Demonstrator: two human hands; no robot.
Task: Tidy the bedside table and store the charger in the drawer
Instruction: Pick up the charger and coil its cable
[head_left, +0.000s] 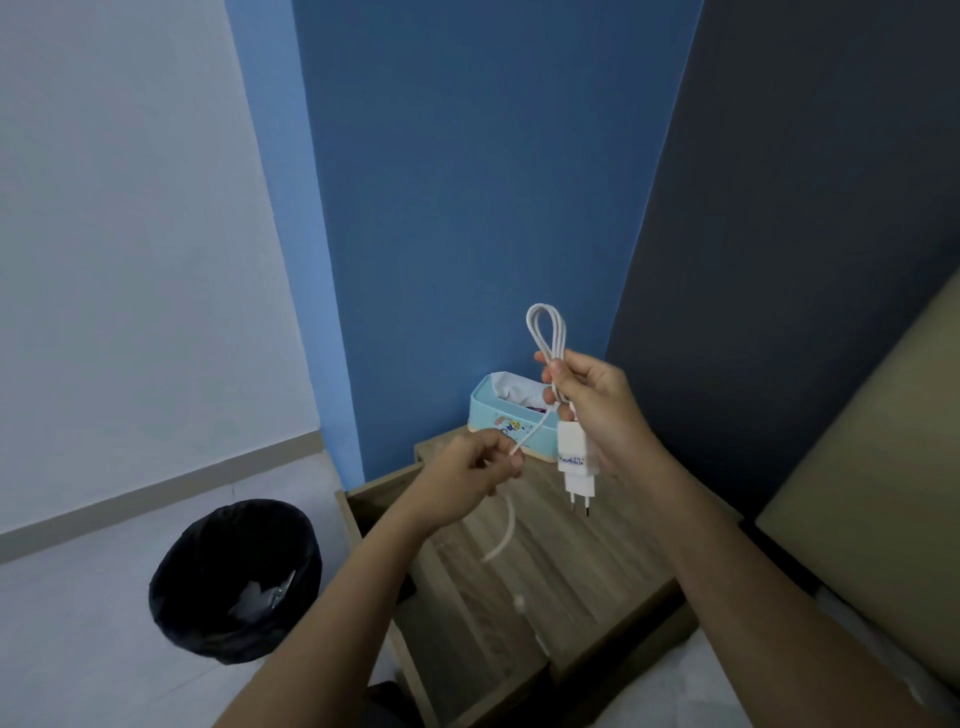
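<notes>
Off to the left of the counter (571, 561), down on the floor, there's a round bin with a black liner (234, 582) and some pale scraps inside it. A wooden rim (353, 514) sticks out at the counter's left edge; could be the drawer pulled open, but I honestly can't tell from this angle.

Above the counter's left half, the left hand (467, 467) is curled up and pinching the white cable (545, 332) between thumb and fingers. A blurry loose tail of it dangles below that hand over the wood.

At the back of the counter, against the blue wall, sits a teal tin box (493, 415) with cartoon prints and white stuff in it.

The right hand (592, 400) is raised above the counter's middle, fingers wrapped round a doubled loop of cable that pokes up past the thumb. The white charger plug (574, 457) hangs against its palm, prongs down, clear of the counter.

Right of the counter there's a beige panel (857, 467), with a dark wall behind
</notes>
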